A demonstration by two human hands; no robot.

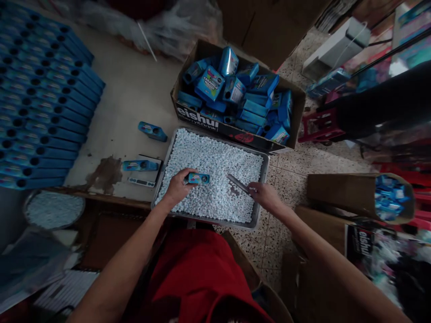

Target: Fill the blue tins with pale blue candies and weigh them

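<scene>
My left hand point(178, 187) grips a small blue candy box point(198, 178) above the tray, its top with a round dark hole facing up. My right hand point(264, 195) is closed on the end of a narrow grey metal scoop point(238, 183), whose far end points left over the candies. Small white candies point(202, 148) fill the metal tray point(266, 172) under both hands, with a bare patch near the scoop. Left of the tray, one blue box point(139, 165) lies on or against a small scale point(141, 181). Another blue box point(152, 131) lies farther back on the table.
Behind the tray stands a cardboard carton point(235, 134) heaped with blue boxes point(210, 84). Rows of boxes point(43, 103) are stacked at the table's left. A round container of white candies point(55, 208) sits lower left. Cardboard boxes point(340, 193) and a red stool point(318, 125) stand at right.
</scene>
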